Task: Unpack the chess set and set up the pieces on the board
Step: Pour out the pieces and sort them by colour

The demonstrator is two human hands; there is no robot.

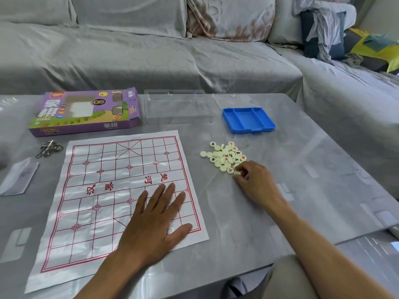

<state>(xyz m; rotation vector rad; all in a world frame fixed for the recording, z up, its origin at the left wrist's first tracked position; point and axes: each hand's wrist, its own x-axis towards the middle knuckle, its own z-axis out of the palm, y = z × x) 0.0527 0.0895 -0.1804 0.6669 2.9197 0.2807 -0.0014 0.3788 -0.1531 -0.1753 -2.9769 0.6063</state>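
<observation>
A plastic-sheet xiangqi board (103,190) with red grid lines lies flat on the grey table; no pieces stand on it. My left hand (157,219) presses flat on its near right part, fingers spread. A heap of cream round pieces (224,157) with red and black characters lies to the right of the board. My right hand (257,180) is at the heap's near edge, fingertips pinched on one cream piece (237,172).
The purple game box (86,112) lies at the back left, a clear plastic lid (179,106) behind the board, and a blue tray (248,119) behind the heap. Metal rings (49,148) and a folded paper (18,179) sit left. A covered sofa stands beyond the table.
</observation>
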